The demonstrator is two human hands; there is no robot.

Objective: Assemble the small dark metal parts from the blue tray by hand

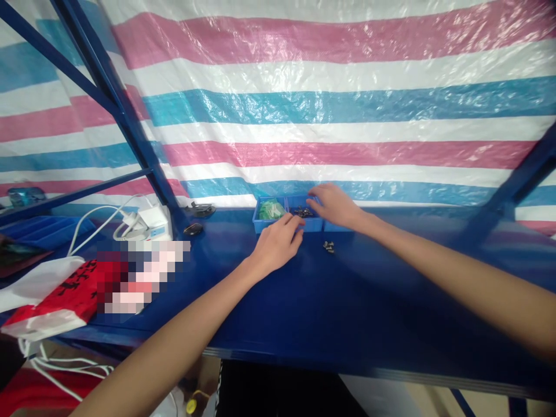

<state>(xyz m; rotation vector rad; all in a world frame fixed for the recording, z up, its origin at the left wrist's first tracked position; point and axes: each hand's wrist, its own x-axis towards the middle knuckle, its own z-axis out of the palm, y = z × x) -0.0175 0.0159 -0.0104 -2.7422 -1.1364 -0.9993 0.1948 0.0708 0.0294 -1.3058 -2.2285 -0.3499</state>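
Observation:
A small blue divided tray (264, 225) stands at the back of the blue table, against the striped tarp. Its left compartment holds green pieces (271, 209); the middle one holds small dark metal parts (303, 212). My left hand (278, 243) rests at the tray's front edge, fingers curled, and I cannot make out what they hold. My right hand (332, 205) lies over the tray's right part, fingers bent down toward the dark parts. A few dark parts (329, 247) lie loose on the table in front of the tray.
A white charger and cables (145, 223) sit at the left, beside a red and white bag (65, 295). Two dark small objects (197, 211) lie near the blue frame post (130, 127). Blue table edge (347, 362) runs along the front.

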